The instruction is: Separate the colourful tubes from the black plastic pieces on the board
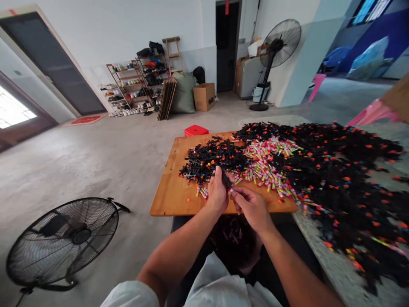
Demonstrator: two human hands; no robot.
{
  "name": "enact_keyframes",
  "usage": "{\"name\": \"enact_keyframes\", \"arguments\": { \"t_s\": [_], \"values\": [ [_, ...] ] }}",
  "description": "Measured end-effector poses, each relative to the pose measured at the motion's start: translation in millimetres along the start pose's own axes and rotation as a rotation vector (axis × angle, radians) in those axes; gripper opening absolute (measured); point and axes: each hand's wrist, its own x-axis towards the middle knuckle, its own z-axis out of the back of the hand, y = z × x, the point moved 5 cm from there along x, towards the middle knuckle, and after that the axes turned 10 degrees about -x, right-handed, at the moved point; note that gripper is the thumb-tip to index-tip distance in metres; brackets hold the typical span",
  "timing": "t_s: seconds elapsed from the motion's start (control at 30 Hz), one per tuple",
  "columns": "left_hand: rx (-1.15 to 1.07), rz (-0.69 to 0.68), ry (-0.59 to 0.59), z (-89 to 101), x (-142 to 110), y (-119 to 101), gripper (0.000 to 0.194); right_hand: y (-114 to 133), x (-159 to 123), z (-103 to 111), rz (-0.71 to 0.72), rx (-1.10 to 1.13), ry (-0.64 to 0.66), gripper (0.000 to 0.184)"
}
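My left hand [218,192] is closed around a small black plastic toy piece [226,181], its thumb pointing up along it. Close beside it, my right hand [253,205] pinches a small bright-wrapped tube [231,190] at the lower end of the black piece. Fingers cover much of both. Both hands are over the front of a wooden board [169,187]. Just beyond them lies a pile of black plastic pieces [220,153] with orange and blue bits. To its right is a heap of pink, yellow and green wrapped tubes [265,160].
Many more black pieces [345,170] spread over the stone-like surface at right. Below the board, a dark container [234,243] sits between my legs. A floor fan [64,243] stands at left. Behind the board are a red stool [196,130] and a cardboard box [204,97].
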Motion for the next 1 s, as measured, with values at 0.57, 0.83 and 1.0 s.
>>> {"name": "enact_keyframes", "arguments": {
  "t_s": [0.57,0.83,1.0],
  "values": [
    [0.041,0.023,-0.080,18.3,-2,11,0.071,8,0,-13,-0.252,0.349,0.097,0.032],
    [0.077,0.022,-0.091,17.0,-5,9,0.072,4,1,-16,-0.291,0.394,0.117,0.034],
    [0.118,-0.027,-0.026,9.9,-8,3,0.071,1,0,-15,-0.344,0.492,0.093,0.031]
  ]
}}
